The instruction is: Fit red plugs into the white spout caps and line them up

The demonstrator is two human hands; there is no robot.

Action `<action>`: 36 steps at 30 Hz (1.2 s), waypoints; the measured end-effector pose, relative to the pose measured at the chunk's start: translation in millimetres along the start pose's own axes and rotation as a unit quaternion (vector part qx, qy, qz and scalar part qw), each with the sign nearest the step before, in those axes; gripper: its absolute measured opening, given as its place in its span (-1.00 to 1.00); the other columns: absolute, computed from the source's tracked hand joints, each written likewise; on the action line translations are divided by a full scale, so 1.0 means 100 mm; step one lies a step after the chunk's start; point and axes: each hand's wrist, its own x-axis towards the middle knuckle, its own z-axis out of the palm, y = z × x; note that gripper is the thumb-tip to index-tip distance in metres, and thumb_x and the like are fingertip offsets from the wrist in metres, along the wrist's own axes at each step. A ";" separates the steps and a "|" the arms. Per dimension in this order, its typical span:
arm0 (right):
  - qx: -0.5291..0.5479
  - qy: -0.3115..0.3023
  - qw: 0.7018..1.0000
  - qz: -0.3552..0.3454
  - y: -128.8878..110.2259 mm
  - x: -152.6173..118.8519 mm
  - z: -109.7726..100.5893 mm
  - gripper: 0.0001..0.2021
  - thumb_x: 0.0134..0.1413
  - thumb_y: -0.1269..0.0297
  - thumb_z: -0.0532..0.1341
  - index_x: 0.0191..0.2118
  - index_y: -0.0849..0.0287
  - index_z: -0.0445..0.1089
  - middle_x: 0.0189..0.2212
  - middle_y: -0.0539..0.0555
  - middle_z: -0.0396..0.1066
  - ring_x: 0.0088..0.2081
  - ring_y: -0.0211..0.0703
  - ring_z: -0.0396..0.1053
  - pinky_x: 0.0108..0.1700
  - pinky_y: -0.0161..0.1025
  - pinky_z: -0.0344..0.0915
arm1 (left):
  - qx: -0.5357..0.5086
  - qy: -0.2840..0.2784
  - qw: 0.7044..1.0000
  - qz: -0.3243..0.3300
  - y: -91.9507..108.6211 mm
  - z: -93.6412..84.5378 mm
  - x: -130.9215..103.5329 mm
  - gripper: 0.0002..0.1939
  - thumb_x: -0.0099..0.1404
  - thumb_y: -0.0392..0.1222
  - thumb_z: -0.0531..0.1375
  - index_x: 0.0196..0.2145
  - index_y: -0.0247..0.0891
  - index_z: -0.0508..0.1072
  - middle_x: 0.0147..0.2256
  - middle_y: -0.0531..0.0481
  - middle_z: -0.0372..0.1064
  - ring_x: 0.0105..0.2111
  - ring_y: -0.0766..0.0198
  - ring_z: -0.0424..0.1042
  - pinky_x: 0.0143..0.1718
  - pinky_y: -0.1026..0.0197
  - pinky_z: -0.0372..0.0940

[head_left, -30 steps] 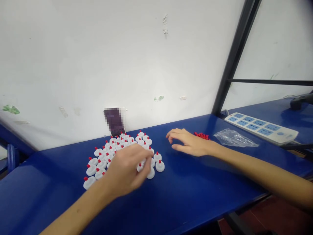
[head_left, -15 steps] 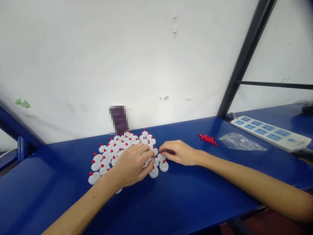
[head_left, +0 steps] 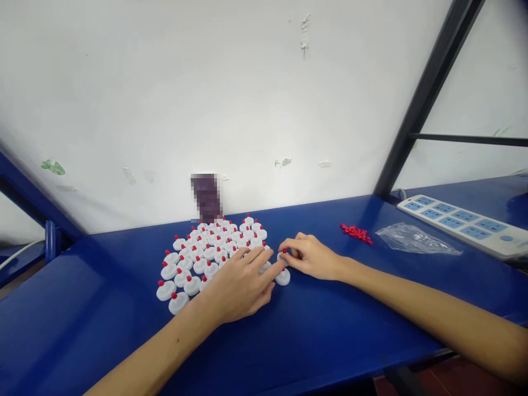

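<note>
Many white round caps with red tips (head_left: 200,265) stand grouped on the blue table (head_left: 330,335). My left hand (head_left: 249,280) spreads over the right part of the group, fingers apart, hiding some caps under it. At the group's right edge, my right hand (head_left: 307,256) pinches the red tip of a white cap (head_left: 281,257) between thumb and forefinger. Just in front of that one sits another white cap (head_left: 282,276), near my left fingertips.
Small red pieces (head_left: 357,234) lie in a pile right of my right hand. Beyond them are a clear plastic bag (head_left: 416,239) and a white power strip (head_left: 457,220). A pixelated dark object (head_left: 206,197) leans on the wall.
The view has shifted slightly, moving the scene to the right. My left hand has moved right across the caps, uncovering more of those on the left. My right hand stays at the cap's tip.
</note>
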 end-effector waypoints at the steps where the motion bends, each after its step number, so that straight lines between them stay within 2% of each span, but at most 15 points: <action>1: 0.010 0.005 1.000 0.011 0.02 0.00 0.00 -0.80 0.29 0.19 0.11 -0.21 0.12 0.45 -0.63 -0.09 0.29 -0.53 -0.27 0.23 -0.29 -0.26 0.20 | -0.004 -0.002 1.000 0.001 0.01 0.00 0.00 -0.65 0.38 -0.23 0.03 0.10 -0.25 0.28 0.03 -0.23 0.32 0.06 -0.04 0.32 -0.02 -0.05 0.29; 5: 0.056 0.011 0.998 0.041 0.07 0.01 -0.01 -0.77 0.30 0.16 0.10 -0.25 0.15 0.43 -0.61 -0.09 0.30 -0.58 -0.31 0.20 -0.45 -0.33 0.13 | -0.008 -0.006 1.000 -0.006 0.02 0.02 -0.01 -0.64 0.42 -0.22 0.00 0.14 -0.24 0.26 0.04 -0.22 0.33 0.05 -0.02 0.33 -0.01 -0.06 0.27; 12: 0.028 0.107 0.994 -0.019 0.09 0.02 -0.10 -0.76 0.28 0.15 0.14 -0.34 0.18 0.40 -0.39 0.06 0.40 -0.34 -0.20 0.31 -0.28 -0.27 0.22 | -0.018 -0.017 0.999 -0.031 -0.01 0.04 0.00 -0.52 0.43 -0.26 -0.01 0.27 -0.13 0.10 0.11 -0.19 0.28 0.02 0.05 0.36 -0.01 0.00 0.25; 15: 0.052 0.133 0.990 0.005 0.05 0.01 -0.13 -0.75 0.32 0.14 0.09 -0.34 0.16 0.35 -0.45 0.01 0.38 -0.42 -0.24 0.28 -0.34 -0.28 0.19 | -0.019 -0.017 0.999 -0.043 -0.03 0.06 0.00 -0.62 0.42 -0.25 -0.01 0.17 -0.18 0.24 0.08 -0.20 0.30 -0.01 0.04 0.38 -0.02 -0.02 0.25; 17: 0.063 0.129 0.989 0.017 0.02 -0.01 -0.14 -0.73 0.33 0.12 0.07 -0.35 0.15 0.31 -0.50 -0.02 0.34 -0.48 -0.25 0.24 -0.38 -0.29 0.16 | -0.013 -0.018 0.999 -0.050 -0.04 0.07 -0.01 -0.66 0.40 -0.27 0.00 0.10 -0.20 0.30 0.05 -0.21 0.32 -0.03 0.02 0.38 -0.04 -0.04 0.26; 22: 0.086 0.068 0.994 0.026 -0.01 -0.02 -0.15 -0.71 0.30 0.08 0.08 -0.38 0.15 0.26 -0.55 -0.06 0.28 -0.53 -0.29 0.15 -0.42 -0.31 0.10 | 0.017 -0.020 0.996 -0.080 -0.07 0.14 -0.04 -0.63 0.33 -0.38 0.06 0.08 -0.23 0.31 0.02 -0.21 0.34 -0.05 0.01 0.38 -0.07 -0.02 0.30; 25: 0.153 0.049 0.984 0.073 -0.01 0.00 -0.19 -0.63 0.29 0.03 0.07 -0.47 0.16 0.21 -0.61 -0.09 0.20 -0.56 -0.31 0.10 -0.46 -0.31 0.05 | 0.027 -0.025 0.995 -0.093 -0.10 0.18 -0.05 -0.65 0.32 -0.39 0.06 0.05 -0.24 0.33 -0.04 -0.18 0.37 -0.08 0.04 0.40 -0.09 0.00 0.31; 27: 0.235 -0.013 0.967 0.102 -0.01 0.01 -0.24 -0.57 0.26 -0.02 0.10 -0.53 0.16 0.18 -0.64 -0.11 0.17 -0.59 -0.33 0.10 -0.50 -0.33 0.04 | 0.033 -0.030 0.994 -0.098 -0.15 0.19 -0.05 -0.68 0.32 -0.38 0.06 0.01 -0.24 0.36 -0.08 -0.17 0.38 -0.09 0.04 0.40 -0.10 0.01 0.32; 29: 0.296 -0.101 0.943 0.112 -0.02 0.00 -0.28 -0.55 0.19 -0.06 0.17 -0.55 0.17 0.19 -0.68 -0.12 0.17 -0.62 -0.34 0.11 -0.53 -0.34 0.03 | 0.038 -0.038 0.993 -0.104 -0.19 0.19 -0.06 -0.72 0.32 -0.38 0.06 -0.03 -0.25 0.38 -0.10 -0.17 0.39 -0.10 0.04 0.40 -0.11 0.01 0.32; 32: 0.325 -0.185 0.921 0.108 -0.07 -0.03 -0.30 -0.57 0.14 -0.05 0.23 -0.54 0.21 0.28 -0.65 -0.06 0.32 -0.61 -0.34 0.17 -0.54 -0.35 0.06 | 0.038 -0.047 0.992 -0.108 -0.26 0.19 -0.07 -0.74 0.33 -0.38 0.05 -0.06 -0.25 0.39 -0.12 -0.16 0.40 -0.11 0.04 0.40 -0.12 0.01 0.32; 35: 0.334 -0.207 0.915 0.093 -0.14 -0.05 -0.26 -0.58 0.21 -0.03 0.18 -0.47 0.24 0.39 -0.45 0.09 0.53 -0.49 -0.28 0.34 -0.45 -0.33 0.19 | 0.029 -0.045 0.992 -0.114 -0.33 0.20 -0.10 -0.73 0.33 -0.39 0.04 -0.07 -0.26 0.39 -0.11 -0.16 0.39 -0.12 0.05 0.40 -0.11 0.00 0.31; 36: 0.319 -0.193 0.924 0.085 -0.17 -0.05 -0.25 -0.58 0.22 -0.03 0.16 -0.45 0.24 0.42 -0.38 0.11 0.55 -0.43 -0.24 0.39 -0.40 -0.32 0.24 | 0.025 -0.042 0.992 -0.116 -0.35 0.21 -0.11 -0.72 0.32 -0.40 0.04 -0.06 -0.25 0.39 -0.10 -0.16 0.39 -0.12 0.05 0.40 -0.10 0.00 0.30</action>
